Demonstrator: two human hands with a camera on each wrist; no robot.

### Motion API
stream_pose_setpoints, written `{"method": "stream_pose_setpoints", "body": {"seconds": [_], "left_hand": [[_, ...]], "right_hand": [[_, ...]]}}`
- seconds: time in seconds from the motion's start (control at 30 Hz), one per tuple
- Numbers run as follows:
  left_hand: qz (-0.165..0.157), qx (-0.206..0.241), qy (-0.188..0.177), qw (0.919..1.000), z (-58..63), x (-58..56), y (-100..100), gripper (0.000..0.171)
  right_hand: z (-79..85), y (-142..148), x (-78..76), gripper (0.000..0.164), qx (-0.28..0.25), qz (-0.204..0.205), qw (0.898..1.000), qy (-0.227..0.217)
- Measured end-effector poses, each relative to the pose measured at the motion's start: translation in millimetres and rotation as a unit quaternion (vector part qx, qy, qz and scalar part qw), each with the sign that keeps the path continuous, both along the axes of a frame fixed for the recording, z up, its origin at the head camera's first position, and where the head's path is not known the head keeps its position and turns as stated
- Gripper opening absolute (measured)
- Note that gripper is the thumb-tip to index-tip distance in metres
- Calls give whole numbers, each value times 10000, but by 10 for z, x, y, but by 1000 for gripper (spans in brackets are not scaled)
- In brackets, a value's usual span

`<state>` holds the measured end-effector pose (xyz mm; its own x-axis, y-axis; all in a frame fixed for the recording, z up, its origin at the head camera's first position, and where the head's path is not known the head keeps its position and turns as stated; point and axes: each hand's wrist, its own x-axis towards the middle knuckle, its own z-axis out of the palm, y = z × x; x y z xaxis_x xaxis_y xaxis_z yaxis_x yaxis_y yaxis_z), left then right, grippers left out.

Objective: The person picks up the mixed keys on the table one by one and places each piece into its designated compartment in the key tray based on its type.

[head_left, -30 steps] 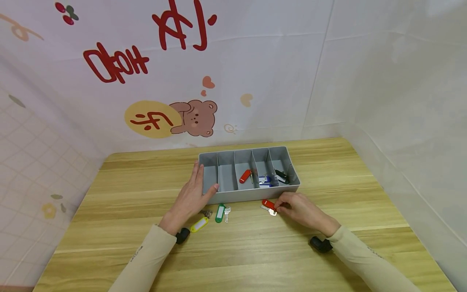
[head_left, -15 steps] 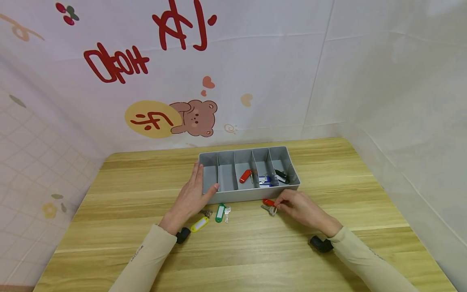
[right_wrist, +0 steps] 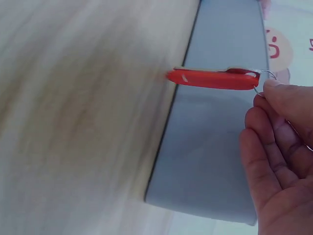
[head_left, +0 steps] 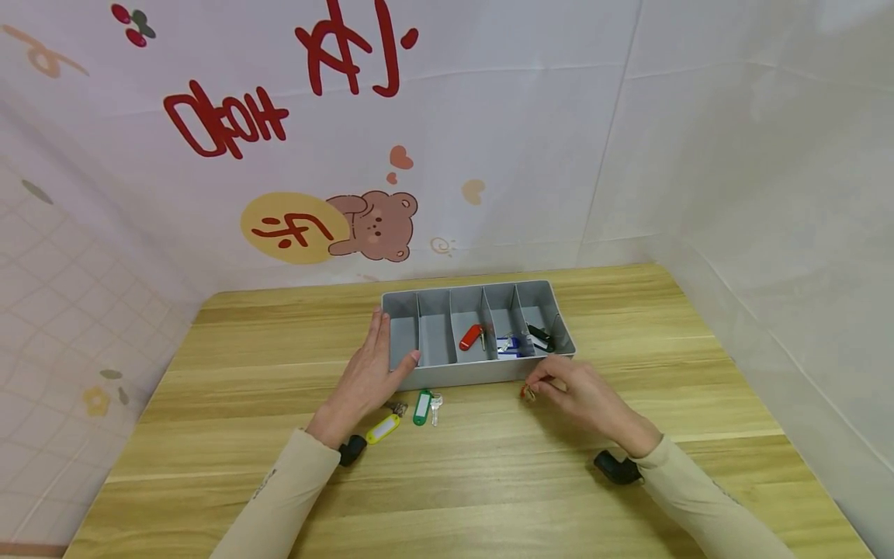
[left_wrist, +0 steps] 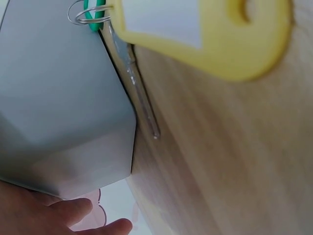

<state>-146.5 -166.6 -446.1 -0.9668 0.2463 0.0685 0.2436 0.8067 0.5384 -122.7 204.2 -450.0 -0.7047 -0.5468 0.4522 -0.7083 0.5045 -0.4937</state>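
Observation:
In the right wrist view, my right hand pinches the metal ring of a red key tag, which hangs with its key in front of the grey divided box. The head view has that right hand near the box's front right corner. My left hand rests on the left end of the box, fingers extended and thumb over the front rim. Inside lie a red key tag, blue key tags and a black key tag, each kind in its own compartment. The two left compartments show bare floors.
In front of the box, a green key tag with a key and a yellow key tag lie on the wooden table. The yellow one sits close by my left wrist. A printed cloth stands behind the table.
My right hand has lifted the red key tag and its key off the table by the ring; they now hang from the fingers. My left hand has stayed on the box.

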Motion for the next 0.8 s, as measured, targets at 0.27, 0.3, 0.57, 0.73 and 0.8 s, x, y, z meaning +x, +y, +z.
{"method": "stream_pose_setpoints", "body": {"seconds": [0.27, 0.3, 0.57, 0.73, 0.8], "left_hand": [[23, 38, -22, 10000, -26, -9, -5, 96], [24, 40, -14, 10000, -30, -11, -3, 96], [-4, 66, 50, 10000, -21, -8, -9, 93], [5, 83, 69, 9999, -11, 1, -7, 92], [16, 78, 61, 9999, -17, -1, -5, 92]], "right_hand": [[108, -52, 21, 29, -180, -113, 9998, 29], [120, -61, 22, 29, -212, -102, 9997, 43], [275, -174, 6, 31, -456, -155, 9985, 271], [367, -244, -10, 33, -692, -190, 9970, 275], [393, -271, -22, 33, -752, -210, 9966, 249]]}}
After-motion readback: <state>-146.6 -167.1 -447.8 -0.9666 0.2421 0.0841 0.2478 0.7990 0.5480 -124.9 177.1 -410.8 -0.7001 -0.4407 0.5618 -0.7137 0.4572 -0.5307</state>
